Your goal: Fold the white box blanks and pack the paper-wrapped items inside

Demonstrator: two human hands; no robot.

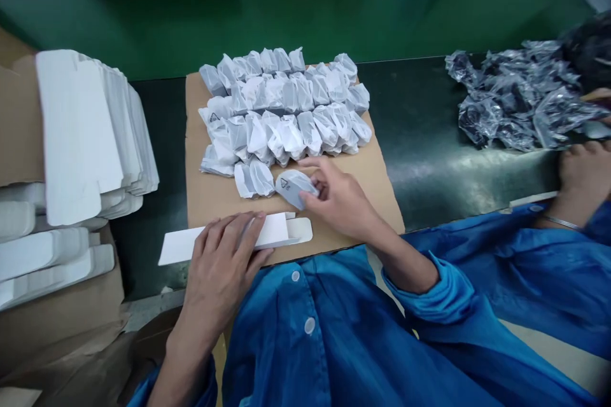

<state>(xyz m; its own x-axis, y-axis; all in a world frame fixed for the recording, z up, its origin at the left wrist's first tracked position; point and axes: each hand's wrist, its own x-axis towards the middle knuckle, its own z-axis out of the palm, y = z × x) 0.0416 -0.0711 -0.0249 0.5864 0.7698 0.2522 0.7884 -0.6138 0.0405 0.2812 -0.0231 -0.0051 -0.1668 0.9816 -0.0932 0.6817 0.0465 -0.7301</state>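
Observation:
Under my left hand (229,245) lies a long white carton (274,230), its end flap open toward the right. The fingers of that hand wrap over the carton's top. My right hand (334,194) pinches a small item in a frosted plastic bag (292,187) printed with a dark triangle mark; what is inside the bag cannot be made out. Just beyond, several rows of similar bagged items (281,133) sit close together on a brown cardboard sheet (382,187). Two bagged items (254,179) lie directly left of the one I pinch.
A stack of flat white cartons (81,140) stands at the left, with more cartons (45,254) below it. Crumpled clear plastic bags (515,95) are heaped on the dark table (420,114) at the right, near a co-worker's hand (585,168). A green wall panel (286,19) borders the back.

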